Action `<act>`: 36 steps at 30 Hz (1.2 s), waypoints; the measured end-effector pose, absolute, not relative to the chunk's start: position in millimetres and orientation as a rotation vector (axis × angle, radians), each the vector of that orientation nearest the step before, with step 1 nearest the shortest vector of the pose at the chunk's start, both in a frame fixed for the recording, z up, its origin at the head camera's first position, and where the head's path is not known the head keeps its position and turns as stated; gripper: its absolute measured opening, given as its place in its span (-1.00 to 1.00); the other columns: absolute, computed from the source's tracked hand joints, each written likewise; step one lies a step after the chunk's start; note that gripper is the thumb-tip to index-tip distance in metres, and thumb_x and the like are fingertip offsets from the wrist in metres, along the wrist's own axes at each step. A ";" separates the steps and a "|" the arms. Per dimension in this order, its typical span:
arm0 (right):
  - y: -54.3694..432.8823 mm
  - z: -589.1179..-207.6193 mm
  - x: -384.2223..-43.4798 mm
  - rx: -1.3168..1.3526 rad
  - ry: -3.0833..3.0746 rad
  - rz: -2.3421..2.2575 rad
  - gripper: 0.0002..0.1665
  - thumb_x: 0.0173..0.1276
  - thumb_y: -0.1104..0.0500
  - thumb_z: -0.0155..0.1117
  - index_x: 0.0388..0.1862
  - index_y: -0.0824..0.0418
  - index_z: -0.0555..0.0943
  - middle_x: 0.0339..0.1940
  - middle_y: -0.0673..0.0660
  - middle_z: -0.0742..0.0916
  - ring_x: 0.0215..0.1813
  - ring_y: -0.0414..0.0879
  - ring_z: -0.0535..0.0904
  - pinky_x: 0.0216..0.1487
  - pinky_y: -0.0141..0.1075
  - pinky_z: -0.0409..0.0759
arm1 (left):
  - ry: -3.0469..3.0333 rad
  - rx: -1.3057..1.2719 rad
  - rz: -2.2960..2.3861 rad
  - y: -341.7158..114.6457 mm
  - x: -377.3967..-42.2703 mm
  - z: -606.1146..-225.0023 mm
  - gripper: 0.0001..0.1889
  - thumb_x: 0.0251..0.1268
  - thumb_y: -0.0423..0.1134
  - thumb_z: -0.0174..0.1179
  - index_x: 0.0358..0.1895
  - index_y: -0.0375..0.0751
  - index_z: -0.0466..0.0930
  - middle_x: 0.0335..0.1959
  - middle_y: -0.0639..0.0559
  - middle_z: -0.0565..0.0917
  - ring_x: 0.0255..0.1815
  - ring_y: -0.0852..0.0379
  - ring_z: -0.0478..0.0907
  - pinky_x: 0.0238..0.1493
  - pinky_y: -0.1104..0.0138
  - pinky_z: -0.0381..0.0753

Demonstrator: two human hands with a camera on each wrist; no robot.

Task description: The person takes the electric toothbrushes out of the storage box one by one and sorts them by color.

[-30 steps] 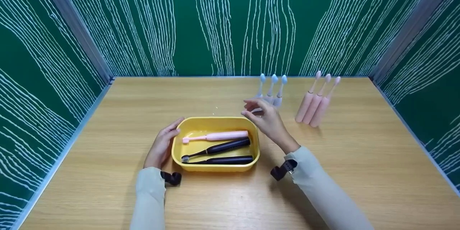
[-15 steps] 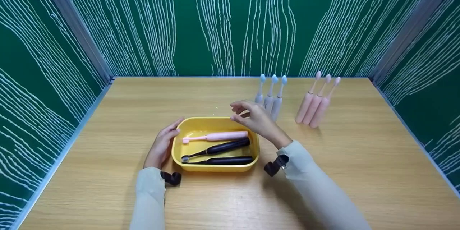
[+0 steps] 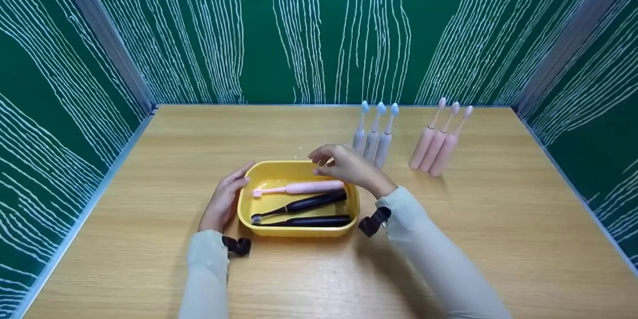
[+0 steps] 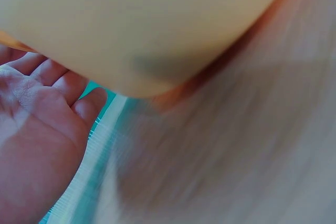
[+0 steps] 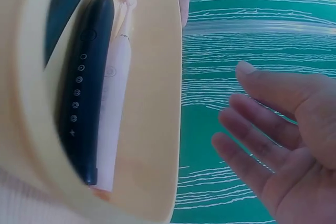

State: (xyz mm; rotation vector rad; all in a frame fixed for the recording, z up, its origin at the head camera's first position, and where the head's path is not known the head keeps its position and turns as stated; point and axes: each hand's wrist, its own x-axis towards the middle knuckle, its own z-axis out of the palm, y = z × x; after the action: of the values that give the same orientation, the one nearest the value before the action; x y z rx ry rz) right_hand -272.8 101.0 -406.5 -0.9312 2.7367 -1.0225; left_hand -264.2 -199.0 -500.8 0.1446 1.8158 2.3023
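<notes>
A yellow plastic tub [image 3: 299, 232] stands on the table. My left hand [image 3: 223, 203] holds its left end, with a fingertip over the rim and the other fingers along the outside; the left wrist view shows the palm beside the tub wall. Inside lie a pink electric toothbrush [image 3: 314, 188] and two black electric toothbrushes [image 3: 319, 202], heads to the left. My right hand [image 3: 349, 165] hovers above the tub's far right corner, fingers loosely bent and apart from the thumb. In the right wrist view nothing is between its fingers.
Three pale grey-blue electric toothbrushes [image 3: 371, 144] with blue heads stand upright just behind my right hand. Farther right, three pink electric toothbrushes [image 3: 433, 149] stand in a slanting row. Green panels [image 3: 329, 35] with white wavy lines enclose the wooden table [image 3: 164, 159].
My right hand has moved left, from in front of the grey-blue toothbrushes to over the tub's far right corner, uncovering their handles. The left hand and tub have stayed in place.
</notes>
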 end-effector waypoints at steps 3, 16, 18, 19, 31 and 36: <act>97.8 -404.0 -273.2 -0.921 2.711 -0.946 -0.58 0.29 0.20 0.31 0.11 0.31 0.60 0.00 0.23 0.72 0.03 0.01 0.63 0.14 -0.16 0.61 | 1.809 0.145 2.304 -199.0 -264.3 -500.5 -0.46 0.44 -0.40 -0.16 0.47 -0.33 0.11 0.55 -0.12 0.08 0.54 -0.01 0.02 0.54 0.21 0.03; 78.5 -402.3 -278.5 -0.926 2.679 -0.644 -0.58 0.27 0.26 0.32 0.13 0.26 0.62 0.04 0.18 0.72 0.01 -0.02 0.63 0.14 -0.21 0.62 | 1.817 0.121 2.316 -198.8 -263.6 -500.4 -0.45 0.44 -0.41 -0.17 0.47 -0.36 0.09 0.55 -0.13 0.07 0.55 0.00 -0.01 0.55 0.22 0.00; 76.0 -402.8 -279.0 -0.912 2.680 -0.604 -0.57 0.26 0.26 0.34 0.13 0.23 0.62 0.06 0.16 0.72 0.01 -0.03 0.63 0.14 -0.22 0.62 | 1.813 0.127 2.318 -198.7 -263.8 -500.2 -0.45 0.44 -0.41 -0.17 0.47 -0.37 0.08 0.55 -0.14 0.07 0.55 -0.01 0.00 0.55 0.22 0.01; 74.9 -403.0 -279.3 -0.904 2.681 -0.581 -0.57 0.25 0.25 0.34 0.13 0.22 0.62 0.06 0.15 0.71 0.01 -0.04 0.64 0.14 -0.22 0.61 | 1.810 0.126 2.318 -198.6 -264.0 -500.2 -0.45 0.44 -0.41 -0.16 0.47 -0.36 0.09 0.54 -0.14 0.07 0.55 -0.01 0.00 0.55 0.22 0.01; 70.7 -409.8 -286.0 -0.829 2.675 -0.503 -0.58 0.25 0.27 0.34 0.12 0.19 0.64 0.06 0.14 0.71 0.04 -0.06 0.62 0.18 -0.22 0.59 | 1.845 0.156 2.292 -199.1 -265.1 -500.6 -0.46 0.44 -0.41 -0.17 0.47 -0.37 0.09 0.55 -0.15 0.07 0.55 -0.02 -0.02 0.55 0.20 0.00; 69.6 -414.4 -290.5 -0.888 2.681 -0.472 -0.62 0.22 0.33 0.34 0.05 0.27 0.66 -0.02 0.17 0.74 0.00 -0.02 0.60 0.16 -0.19 0.59 | 1.796 0.154 2.319 -198.3 -264.8 -500.6 -0.46 0.45 -0.43 -0.21 0.47 -0.39 0.08 0.54 -0.17 0.08 0.53 -0.05 0.03 0.55 0.17 0.02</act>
State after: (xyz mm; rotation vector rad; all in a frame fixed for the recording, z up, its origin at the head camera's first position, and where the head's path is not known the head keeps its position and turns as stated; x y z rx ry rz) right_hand -290.5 69.6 -414.4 -0.8884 2.6810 -0.4722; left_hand -264.8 -198.3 -500.6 0.1541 1.7959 2.3186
